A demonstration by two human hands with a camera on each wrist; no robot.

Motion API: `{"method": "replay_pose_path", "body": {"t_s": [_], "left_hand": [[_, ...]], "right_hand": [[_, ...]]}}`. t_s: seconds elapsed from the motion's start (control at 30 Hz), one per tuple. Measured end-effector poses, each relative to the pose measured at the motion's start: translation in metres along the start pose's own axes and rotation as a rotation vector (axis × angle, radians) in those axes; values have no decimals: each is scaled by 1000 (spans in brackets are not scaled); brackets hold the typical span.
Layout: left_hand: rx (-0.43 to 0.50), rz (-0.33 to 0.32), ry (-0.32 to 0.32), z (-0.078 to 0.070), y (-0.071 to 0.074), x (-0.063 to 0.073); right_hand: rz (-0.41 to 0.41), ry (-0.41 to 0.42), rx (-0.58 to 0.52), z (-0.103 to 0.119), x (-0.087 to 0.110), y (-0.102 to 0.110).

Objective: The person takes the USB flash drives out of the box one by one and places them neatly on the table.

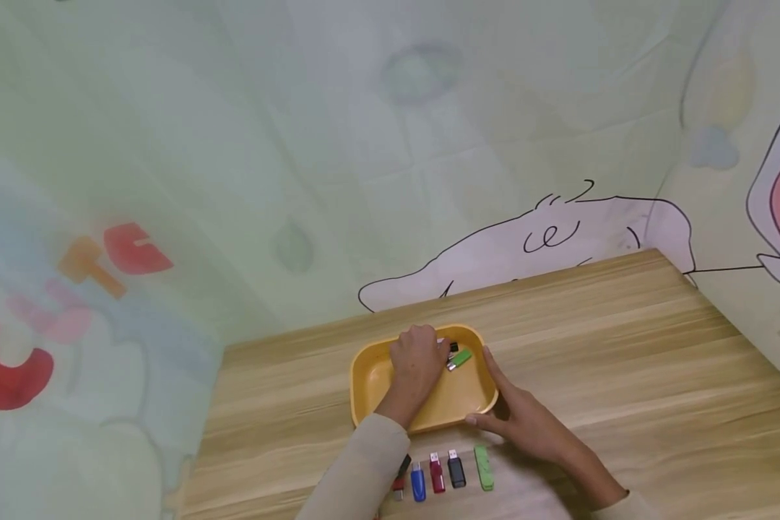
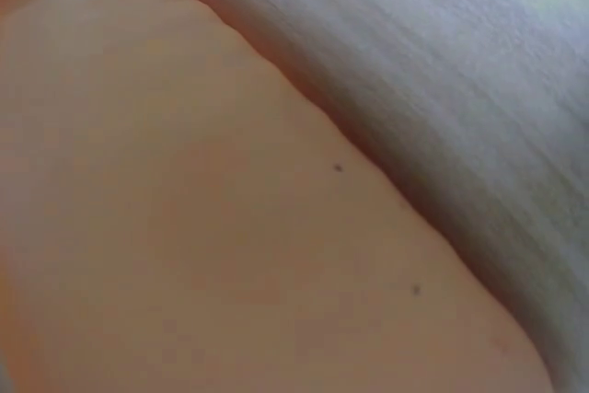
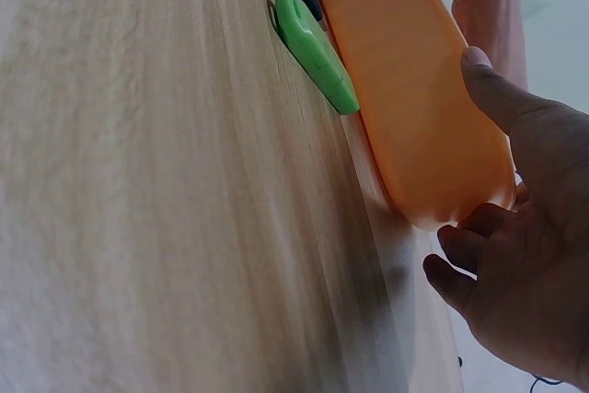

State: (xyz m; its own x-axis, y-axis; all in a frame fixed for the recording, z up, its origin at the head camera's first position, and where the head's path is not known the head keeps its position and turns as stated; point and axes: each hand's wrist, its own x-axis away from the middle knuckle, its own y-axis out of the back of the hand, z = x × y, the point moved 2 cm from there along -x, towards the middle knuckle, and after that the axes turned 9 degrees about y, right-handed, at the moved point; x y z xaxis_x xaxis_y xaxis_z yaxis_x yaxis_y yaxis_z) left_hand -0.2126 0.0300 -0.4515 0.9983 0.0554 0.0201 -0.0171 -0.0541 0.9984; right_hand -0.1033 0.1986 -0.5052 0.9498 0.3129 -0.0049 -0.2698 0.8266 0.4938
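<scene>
My left hand (image 1: 419, 361) reaches down into a yellow plastic tray (image 1: 360, 386), its fingertips mostly hidden behind the knuckles. The thumb side is beside a green USB stick (image 1: 459, 359) and a small black-ended one (image 1: 453, 347); I cannot tell whether the fingers pinch anything. With my right hand (image 1: 523, 422) I grip the tray's near right corner, thumb at the front rim and fingers along the end wall. The right wrist view shows that right hand (image 3: 534, 236) around the tray's rounded end. In the left wrist view, a close peach-orange surface hides the hand.
In front of the tray, several USB sticks lie in a row on the wooden table (image 1: 624, 347): a blue one (image 1: 418, 482), a dark red one (image 1: 437, 473), a black one (image 1: 456, 469) and a green one (image 1: 484, 468). Behind the table hangs a printed cloth (image 1: 338, 144).
</scene>
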Motion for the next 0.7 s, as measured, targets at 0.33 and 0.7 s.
{"method": "replay_pose_path", "body": {"t_s": [0.33,0.7], "left_hand": [[77,-18,5,6,6,6],[49,-64,15,14,20,22]], "right_hand": [[-6,40,21,3,1,2],[-8,46,42,4,1,1]]}}
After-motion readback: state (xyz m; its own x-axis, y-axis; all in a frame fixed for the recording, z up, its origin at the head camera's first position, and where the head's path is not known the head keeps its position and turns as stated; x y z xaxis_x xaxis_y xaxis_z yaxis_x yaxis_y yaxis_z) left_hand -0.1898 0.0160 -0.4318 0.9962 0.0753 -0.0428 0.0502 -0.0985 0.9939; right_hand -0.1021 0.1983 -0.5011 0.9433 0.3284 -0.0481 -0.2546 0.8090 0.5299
